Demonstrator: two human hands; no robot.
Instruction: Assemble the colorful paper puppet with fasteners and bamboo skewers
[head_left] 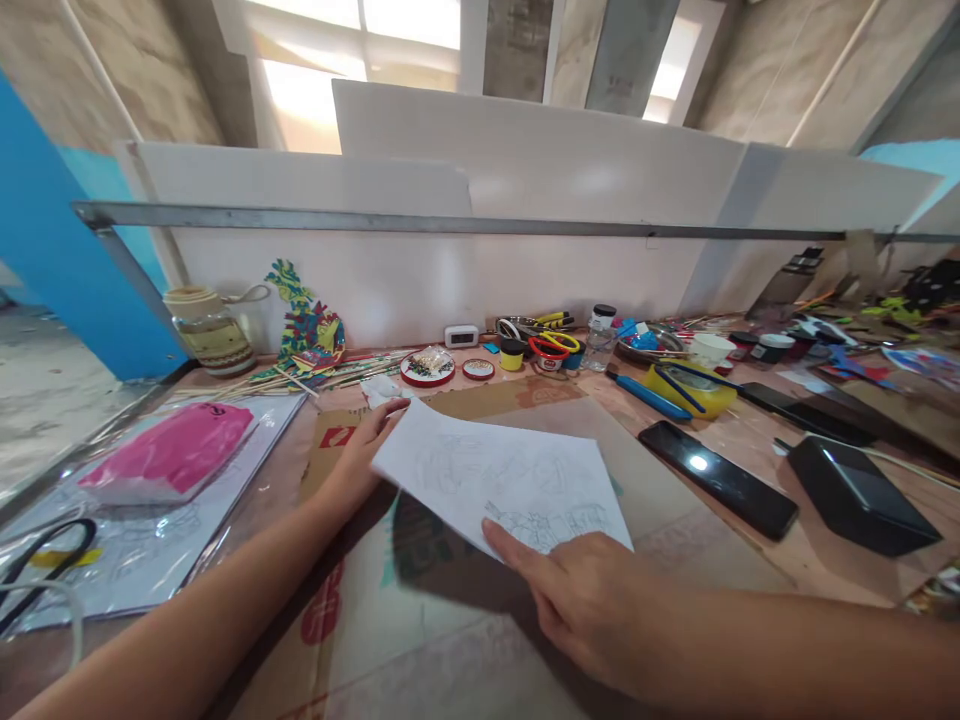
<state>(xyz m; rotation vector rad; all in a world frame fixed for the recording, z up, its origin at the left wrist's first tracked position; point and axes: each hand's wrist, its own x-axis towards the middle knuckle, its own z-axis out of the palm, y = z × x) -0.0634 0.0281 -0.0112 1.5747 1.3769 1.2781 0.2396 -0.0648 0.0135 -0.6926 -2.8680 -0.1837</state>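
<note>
A white sheet of paper (517,470) with faint pencil drawings is raised and tilted above the brown cardboard. My left hand (375,440) grips its left edge, with the fingertips partly hidden behind the sheet. My right hand (592,600) is at the paper's lower edge. Its index finger is stretched out onto the drawn lines, while the other fingers are curled and partly hidden; I see nothing held in them. Beneath the sheet lies the flat cardboard (420,630), covered in clear plastic, with the paper's shadow on it.
A pink packet (172,455) lies on plastic-covered drawings at left. Along the back stand a glass jar (210,330), a colourful paper figure (292,320), bead dishes (427,367) and paint pots (512,355). A phone (720,480), black box (862,495) and yellow bowl (690,390) are at right.
</note>
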